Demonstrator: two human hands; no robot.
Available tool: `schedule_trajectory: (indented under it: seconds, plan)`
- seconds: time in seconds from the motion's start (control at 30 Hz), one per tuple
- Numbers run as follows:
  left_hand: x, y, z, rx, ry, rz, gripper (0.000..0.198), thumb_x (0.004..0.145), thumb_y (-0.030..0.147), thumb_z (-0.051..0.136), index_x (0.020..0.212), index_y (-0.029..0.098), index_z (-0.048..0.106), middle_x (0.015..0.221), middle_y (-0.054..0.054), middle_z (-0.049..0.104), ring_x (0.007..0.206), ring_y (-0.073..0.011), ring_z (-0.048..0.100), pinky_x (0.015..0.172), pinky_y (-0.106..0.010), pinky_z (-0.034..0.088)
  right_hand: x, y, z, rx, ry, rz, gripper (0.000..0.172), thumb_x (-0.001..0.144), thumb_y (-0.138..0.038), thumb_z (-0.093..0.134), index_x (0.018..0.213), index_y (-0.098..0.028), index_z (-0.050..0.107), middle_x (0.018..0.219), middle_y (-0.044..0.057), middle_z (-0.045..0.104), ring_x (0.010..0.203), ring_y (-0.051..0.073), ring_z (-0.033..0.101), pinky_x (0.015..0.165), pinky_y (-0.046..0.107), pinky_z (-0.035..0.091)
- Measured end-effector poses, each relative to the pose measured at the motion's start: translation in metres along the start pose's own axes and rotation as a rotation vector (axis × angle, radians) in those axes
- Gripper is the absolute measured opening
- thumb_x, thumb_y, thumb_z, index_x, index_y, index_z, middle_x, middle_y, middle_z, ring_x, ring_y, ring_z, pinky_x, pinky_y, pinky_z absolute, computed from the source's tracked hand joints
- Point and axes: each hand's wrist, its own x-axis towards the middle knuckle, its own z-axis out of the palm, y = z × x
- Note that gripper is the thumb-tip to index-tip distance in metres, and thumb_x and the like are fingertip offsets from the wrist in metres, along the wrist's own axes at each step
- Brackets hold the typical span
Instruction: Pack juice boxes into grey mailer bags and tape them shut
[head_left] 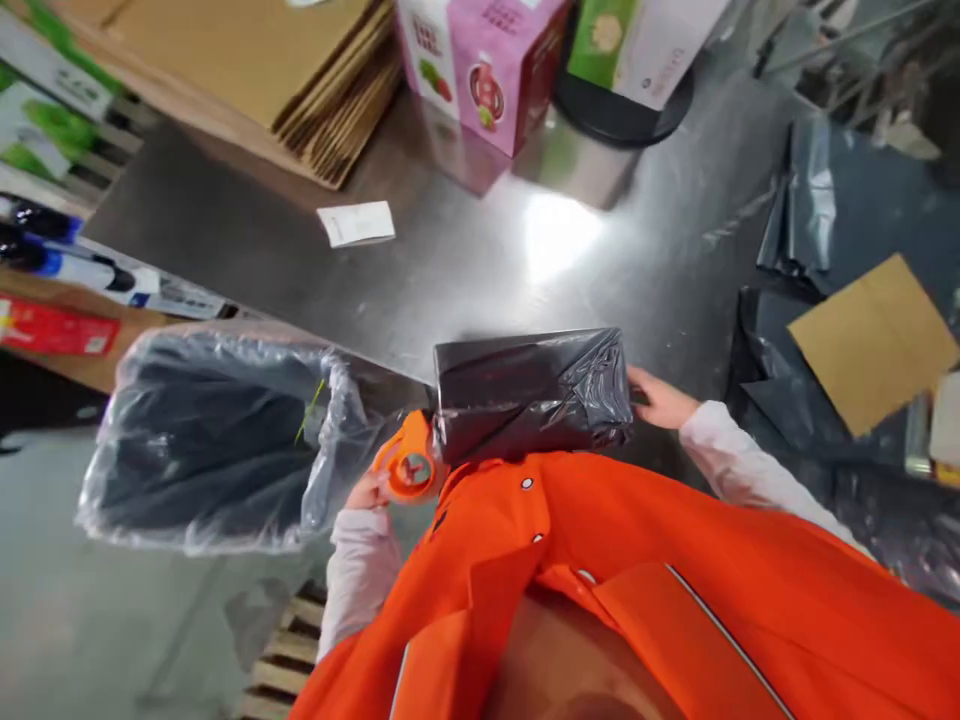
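Note:
A parcel wrapped in black plastic (529, 392) lies at the near edge of the steel table (450, 260), pressed against my orange vest. My left hand (369, 490) is closed around an orange tape dispenser (409, 462) at the parcel's left end. My right hand (660, 400) rests against the parcel's right end, its fingers mostly hidden behind the plastic.
A bin lined with a clear bag (217, 440) stands to the left of the table. Flattened cardboard (300, 70), a pink carton (480, 70) and a white slip (356, 223) sit farther back. Black bags and a cardboard piece (874, 340) lie right.

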Motion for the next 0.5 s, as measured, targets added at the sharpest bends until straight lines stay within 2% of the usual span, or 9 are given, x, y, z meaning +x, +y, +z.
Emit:
schedule_trajectory:
  seconds: [0.07, 0.13, 0.17, 0.23, 0.3, 0.37, 0.43, 0.5]
  plan:
    - [0.004, -0.038, -0.008, -0.031, 0.125, 0.01, 0.038, 0.069, 0.027, 0.092, 0.102, 0.018, 0.077, 0.088, -0.006, 0.079, 0.072, -0.0226, 0.074, 0.07, -0.038, 0.065, -0.002, -0.026, -0.011, -0.212, 0.11, -0.087, 0.096, 0.084, -0.047, 0.076, 0.171, -0.022, 0.043, 0.178, 0.018, 0.036, 0.167, 0.047, 0.028, 0.132, 0.074, 0.03]
    - [0.02, -0.059, -0.015, -0.083, 0.223, 0.044, 0.036, 0.061, 0.02, 0.083, 0.096, 0.015, 0.074, 0.087, -0.008, 0.08, 0.073, -0.0263, 0.076, 0.066, -0.039, 0.065, 0.006, -0.054, -0.007, -0.41, 0.111, -0.256, 0.106, 0.079, -0.059, 0.085, 0.171, -0.029, 0.043, 0.182, 0.014, 0.027, 0.17, 0.054, 0.009, 0.132, 0.084, 0.009]
    - [0.026, -0.065, -0.019, -0.108, 0.253, 0.065, 0.034, 0.063, 0.02, 0.076, 0.097, 0.013, 0.072, 0.087, -0.009, 0.08, 0.075, -0.0272, 0.076, 0.068, -0.04, 0.065, 0.013, -0.065, 0.0, -0.481, 0.059, -0.359, 0.103, 0.078, -0.062, 0.087, 0.169, -0.033, 0.047, 0.182, 0.011, 0.03, 0.169, 0.056, 0.009, 0.13, 0.087, 0.002]
    - [0.025, -0.074, -0.027, -0.15, 0.292, 0.109, 0.032, 0.068, 0.02, 0.066, 0.099, 0.012, 0.07, 0.078, -0.008, 0.077, 0.071, -0.0257, 0.074, 0.072, -0.043, 0.066, 0.03, -0.078, 0.019, -0.556, -0.04, -0.514, 0.09, 0.084, -0.06, 0.086, 0.164, -0.036, 0.053, 0.178, 0.01, 0.038, 0.167, 0.056, 0.017, 0.127, 0.089, -0.002]
    - [0.006, -0.092, -0.026, -0.187, 0.305, 0.163, 0.037, 0.069, 0.019, 0.061, 0.104, 0.013, 0.069, 0.076, -0.005, 0.076, 0.072, -0.025, 0.074, 0.075, -0.043, 0.067, 0.045, -0.08, 0.037, -0.577, -0.063, -0.554, 0.083, 0.09, -0.055, 0.081, 0.165, -0.033, 0.052, 0.177, 0.012, 0.041, 0.166, 0.054, 0.024, 0.127, 0.089, 0.0]
    - [-0.023, -0.124, -0.011, -0.226, 0.295, 0.22, 0.05, 0.065, 0.018, 0.063, 0.114, 0.015, 0.071, 0.094, -0.005, 0.081, 0.088, -0.0284, 0.077, 0.078, -0.042, 0.067, 0.054, -0.075, 0.044, -0.584, -0.035, -0.54, 0.085, 0.091, -0.055, 0.079, 0.167, -0.03, 0.048, 0.177, 0.014, 0.04, 0.167, 0.052, 0.024, 0.129, 0.087, 0.002]
    - [-0.044, -0.165, 0.02, -0.282, 0.274, 0.304, 0.061, 0.062, 0.021, 0.071, 0.123, 0.018, 0.073, 0.117, -0.007, 0.082, 0.11, -0.034, 0.076, 0.083, -0.042, 0.067, 0.056, -0.07, 0.044, -0.591, 0.006, -0.538, 0.09, 0.09, -0.057, 0.08, 0.168, -0.028, 0.046, 0.178, 0.016, 0.037, 0.167, 0.052, 0.021, 0.129, 0.086, 0.004]
    - [-0.046, -0.202, 0.055, -0.347, 0.271, 0.392, 0.064, 0.062, 0.028, 0.079, 0.124, 0.019, 0.074, 0.122, -0.009, 0.081, 0.12, -0.0364, 0.074, 0.089, -0.044, 0.066, 0.054, -0.068, 0.042, -0.596, 0.059, -0.538, 0.094, 0.088, -0.058, 0.081, 0.168, -0.027, 0.045, 0.178, 0.017, 0.035, 0.167, 0.053, 0.02, 0.129, 0.086, 0.007]
